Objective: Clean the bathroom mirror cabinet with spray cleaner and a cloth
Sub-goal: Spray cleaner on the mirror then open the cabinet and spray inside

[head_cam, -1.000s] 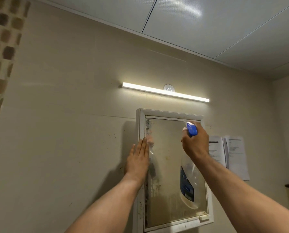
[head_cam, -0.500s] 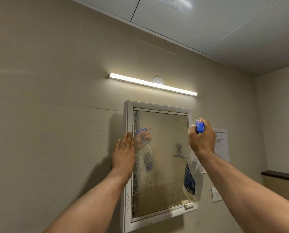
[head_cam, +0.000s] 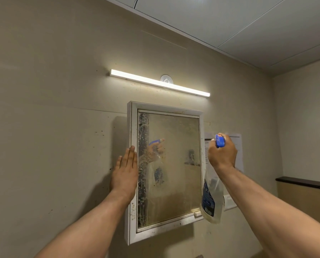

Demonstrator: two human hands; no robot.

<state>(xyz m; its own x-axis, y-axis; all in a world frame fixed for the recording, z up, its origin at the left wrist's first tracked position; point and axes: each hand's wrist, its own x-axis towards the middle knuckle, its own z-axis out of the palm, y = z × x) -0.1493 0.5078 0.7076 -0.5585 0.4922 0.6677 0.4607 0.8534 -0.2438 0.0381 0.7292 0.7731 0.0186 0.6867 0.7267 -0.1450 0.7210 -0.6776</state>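
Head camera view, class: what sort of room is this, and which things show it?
Probably a bathroom, though no sink or toilet shows. A white-framed mirror cabinet hangs on a spattered wall, a strip light glows just above it, and the right hand grips a spray bottle beside it.

The mirror glass (head_cam: pixel 176 164) was glossy but film-dulled, with droplets beaded along its 9 o'clock edge; the cabinet frame (head_cam: pixel 132 123) looked smooth and grime-speckled. The spray bottle (head_cam: pixel 210 202) was clear plastic, its trigger head (head_cam: pixel 219 141) blue plastic. The paper sheet (head_cam: pixel 238 153) at the cabinet's 3 o'clock was matt, on a smooth matt wall (head_cam: pixel 53 127).
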